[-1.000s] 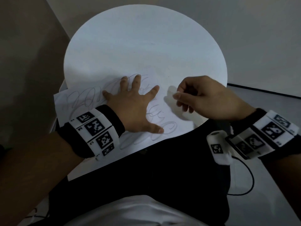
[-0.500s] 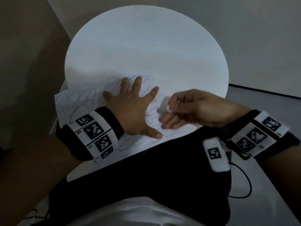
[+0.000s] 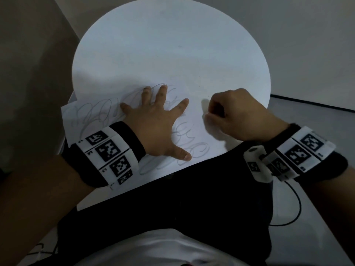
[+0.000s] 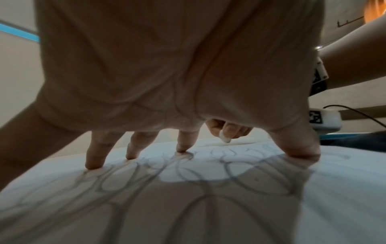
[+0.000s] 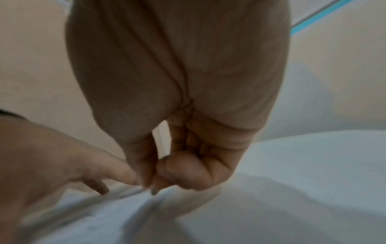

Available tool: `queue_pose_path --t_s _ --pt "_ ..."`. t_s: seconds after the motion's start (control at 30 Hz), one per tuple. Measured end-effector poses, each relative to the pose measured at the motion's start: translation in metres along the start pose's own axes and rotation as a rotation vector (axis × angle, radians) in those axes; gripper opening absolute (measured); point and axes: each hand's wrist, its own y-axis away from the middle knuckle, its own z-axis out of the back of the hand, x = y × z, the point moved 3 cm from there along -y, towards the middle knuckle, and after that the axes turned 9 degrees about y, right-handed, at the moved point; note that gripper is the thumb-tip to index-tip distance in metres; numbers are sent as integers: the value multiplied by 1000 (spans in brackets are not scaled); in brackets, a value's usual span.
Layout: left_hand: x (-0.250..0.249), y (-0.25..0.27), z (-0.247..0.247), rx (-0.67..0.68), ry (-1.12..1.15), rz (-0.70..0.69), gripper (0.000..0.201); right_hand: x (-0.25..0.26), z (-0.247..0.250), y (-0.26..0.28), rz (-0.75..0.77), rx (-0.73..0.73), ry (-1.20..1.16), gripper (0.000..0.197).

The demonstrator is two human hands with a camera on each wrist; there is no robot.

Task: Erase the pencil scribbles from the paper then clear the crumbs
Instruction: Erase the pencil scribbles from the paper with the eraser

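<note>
A white sheet of paper [image 3: 194, 112] covered in looping pencil scribbles [image 3: 184, 137] lies on the round white table [image 3: 172, 45] and hangs over its near edge. My left hand [image 3: 159, 127] lies flat on the scribbles with its fingers [image 4: 94, 158] spread, pressing the sheet down. My right hand [image 3: 209, 117] is just to the right of it, thumb and fingers pinched together on a small white eraser [image 4: 225, 137] held against the paper. In the blurred right wrist view the pinched fingertips [image 5: 152, 184] touch the sheet and hide the eraser.
The table's far half is bare white. A wall corner stands to the left and behind. My lap in dark clothing [image 3: 192, 198] is against the table's near edge. A black cable [image 3: 295, 208] loops on the floor at the right.
My right hand swept down and left toward my left thumb over the scribbles, then came back up and right. The left hand has stayed pressed in place.
</note>
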Motion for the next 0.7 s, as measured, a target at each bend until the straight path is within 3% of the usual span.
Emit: queue_pose_path --t_s 0.13,0.27,0.4,0.5,0.57,0.63,0.67,0.7 --pt "1 0 -1 0 -4 8 135 13 -9 8 68 157 -53 23" --pt "0 0 -1 -3 2 0 134 4 -1 -1 15 3 10 21" --pt "-1 1 -2 5 -3 2 134 15 -9 5 70 117 -30 23" --pt "-2 0 -2 -10 2 -8 134 8 -3 1 1 -34 49 21" --pt "-1 0 -3 -15 -7 -15 134 8 0 1 -37 64 -156 20" --pt "-1 0 -4 -16 -22 -23 135 25 -8 9 -44 370 -551 17" --pt "-1 0 -4 -18 -29 -27 135 31 -14 12 -70 457 -703 16" --pt "-2 0 -5 -24 -32 -31 135 31 -18 11 -105 440 -798 16"
